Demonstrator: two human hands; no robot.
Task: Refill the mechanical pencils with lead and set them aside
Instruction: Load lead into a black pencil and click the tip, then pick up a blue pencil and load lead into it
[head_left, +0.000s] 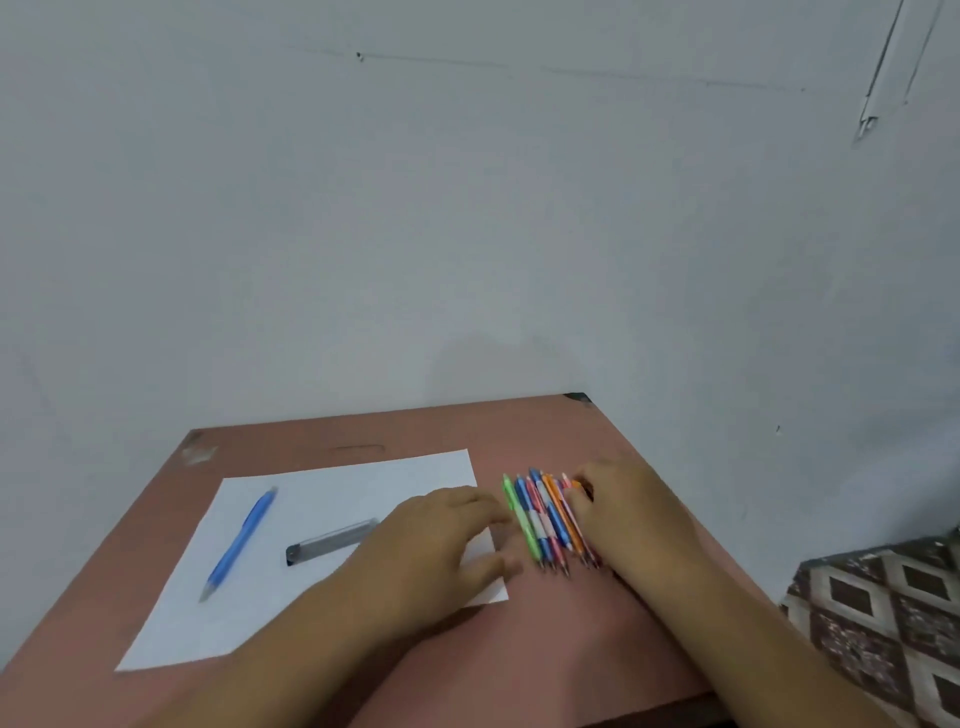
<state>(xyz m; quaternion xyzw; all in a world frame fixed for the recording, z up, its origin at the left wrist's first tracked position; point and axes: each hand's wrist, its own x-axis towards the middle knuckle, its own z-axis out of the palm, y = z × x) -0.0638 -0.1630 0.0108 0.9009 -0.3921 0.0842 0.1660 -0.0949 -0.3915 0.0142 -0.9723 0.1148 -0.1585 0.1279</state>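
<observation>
Mechanical pencils in green, blue, pink and orange plastic (548, 517) lie bunched near the right edge of the reddish-brown desk (545, 649), likely kept together for picking. Right hand (623, 512) rests fingers on the bunch; left hand (441, 535), loosely spread, reaches its near side. Behind, on white paper (332, 483): blue pencil (241, 540), grey lead case (330, 540).

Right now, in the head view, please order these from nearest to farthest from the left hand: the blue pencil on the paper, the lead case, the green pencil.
1. Green pencil, just right of the left hand's fingers.
2. Lead case, on the paper just left of it.
3. Blue pencil, far left on the paper.
</observation>
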